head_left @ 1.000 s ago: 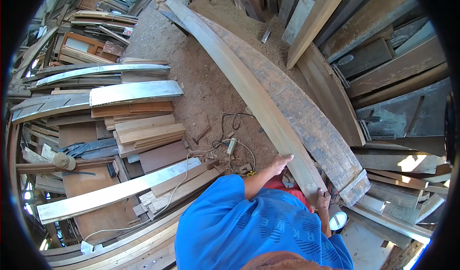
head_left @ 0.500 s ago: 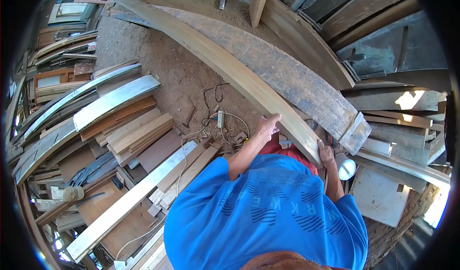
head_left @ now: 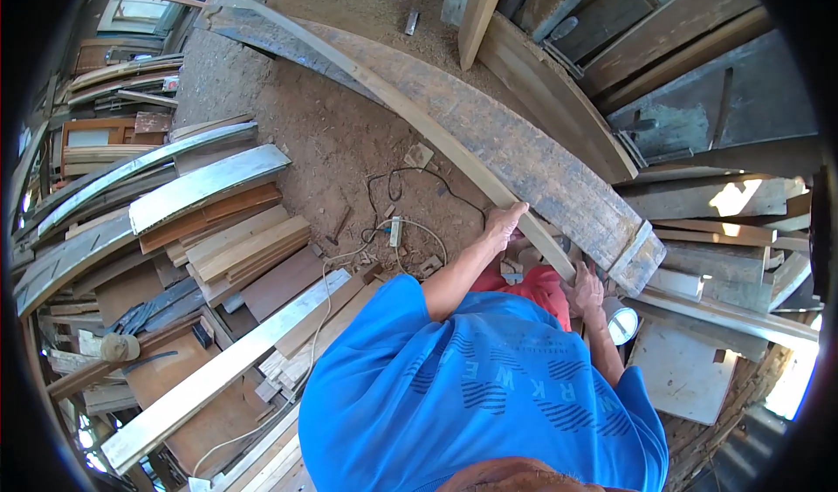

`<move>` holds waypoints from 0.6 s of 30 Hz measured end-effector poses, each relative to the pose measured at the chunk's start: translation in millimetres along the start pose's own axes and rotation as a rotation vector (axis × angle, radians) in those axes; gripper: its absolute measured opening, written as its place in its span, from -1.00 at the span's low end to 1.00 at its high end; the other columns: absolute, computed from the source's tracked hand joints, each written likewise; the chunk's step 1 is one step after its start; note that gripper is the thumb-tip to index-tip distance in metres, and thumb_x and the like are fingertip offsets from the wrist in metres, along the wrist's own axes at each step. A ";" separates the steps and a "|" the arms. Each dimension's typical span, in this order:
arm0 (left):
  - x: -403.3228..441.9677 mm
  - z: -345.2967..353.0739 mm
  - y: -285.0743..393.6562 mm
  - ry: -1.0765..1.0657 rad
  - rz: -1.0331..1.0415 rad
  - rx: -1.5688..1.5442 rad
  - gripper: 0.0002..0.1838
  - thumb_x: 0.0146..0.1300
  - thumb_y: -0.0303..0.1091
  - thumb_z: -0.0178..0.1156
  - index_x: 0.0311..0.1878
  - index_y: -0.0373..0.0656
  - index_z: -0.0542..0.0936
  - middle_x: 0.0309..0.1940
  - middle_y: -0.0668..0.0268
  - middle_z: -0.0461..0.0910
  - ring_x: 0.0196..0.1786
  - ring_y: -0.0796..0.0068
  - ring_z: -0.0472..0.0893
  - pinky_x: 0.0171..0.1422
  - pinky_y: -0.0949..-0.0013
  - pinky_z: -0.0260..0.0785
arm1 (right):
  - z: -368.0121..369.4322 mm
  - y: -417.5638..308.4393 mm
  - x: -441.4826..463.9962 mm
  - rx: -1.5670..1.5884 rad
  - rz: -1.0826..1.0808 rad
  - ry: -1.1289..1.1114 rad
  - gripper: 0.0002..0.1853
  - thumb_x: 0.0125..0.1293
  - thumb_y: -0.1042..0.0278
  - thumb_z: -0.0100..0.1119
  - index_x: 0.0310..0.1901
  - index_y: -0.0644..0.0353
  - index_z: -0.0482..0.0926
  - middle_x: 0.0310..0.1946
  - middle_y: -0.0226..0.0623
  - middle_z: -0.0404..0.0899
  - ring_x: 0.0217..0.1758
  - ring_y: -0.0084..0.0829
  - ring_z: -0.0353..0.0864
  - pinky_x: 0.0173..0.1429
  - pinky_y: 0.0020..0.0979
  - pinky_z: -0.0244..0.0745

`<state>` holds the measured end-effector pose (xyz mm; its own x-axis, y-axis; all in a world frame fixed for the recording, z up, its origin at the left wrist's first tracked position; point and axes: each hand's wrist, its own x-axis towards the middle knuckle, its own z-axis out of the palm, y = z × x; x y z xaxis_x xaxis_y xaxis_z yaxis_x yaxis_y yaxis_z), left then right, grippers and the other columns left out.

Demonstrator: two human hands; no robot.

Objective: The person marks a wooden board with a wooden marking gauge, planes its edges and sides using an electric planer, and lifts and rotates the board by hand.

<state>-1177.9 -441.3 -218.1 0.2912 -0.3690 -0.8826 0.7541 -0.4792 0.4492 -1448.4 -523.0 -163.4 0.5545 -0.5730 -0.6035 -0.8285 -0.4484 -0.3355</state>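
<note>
The fingers of the left hand [head_left: 504,221] are closed round the near stretch of a long, narrow wooden board [head_left: 419,118], with the hand coming in from the board's left side. The right hand [head_left: 587,293] is at the board's near end, its fingers partly bent against the wood; how tightly they close underneath cannot be told. The board slants away from the person, its far end over the far end of a broad, worn bench [head_left: 524,156], whose stained top shows along the board's right side. A short wooden strip [head_left: 630,246] crosses the bench near its close end.

The person wears a blue shirt [head_left: 489,361] printed with striped shapes and large letters, of which W, E, R and K can be made out; a smaller line of print above them is too small to read. Red shorts [head_left: 532,293] show below the board.

On the dirt ground [head_left: 305,125] left of the board lie a white power strip [head_left: 395,232], a dark cord [head_left: 449,188] in loose bends and a hammer [head_left: 340,224]. Farther left are stacked boards [head_left: 253,249] and a long white plank [head_left: 218,370]. A round, pale-topped container [head_left: 621,326] stands just beside the right forearm.
</note>
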 end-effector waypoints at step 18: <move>29.6 22.3 -29.3 0.163 0.276 -0.125 -0.77 0.22 -0.25 0.36 -0.23 -0.23 0.65 -0.31 0.41 0.59 -0.26 0.52 0.53 -0.09 0.29 0.43 | 0.4 2.7 7.7 -0.027 -0.007 0.074 -0.43 0.19 -0.05 0.40 0.13 0.13 0.56 -0.31 0.17 0.74 -0.19 0.17 0.78 0.00 0.12 0.66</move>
<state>-1204.5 -456.0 -254.3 0.5768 -0.3341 -0.7455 0.6974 -0.2739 0.6623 -1446.4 -528.4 -169.2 0.5656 -0.6184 -0.5457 -0.8226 -0.4703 -0.3196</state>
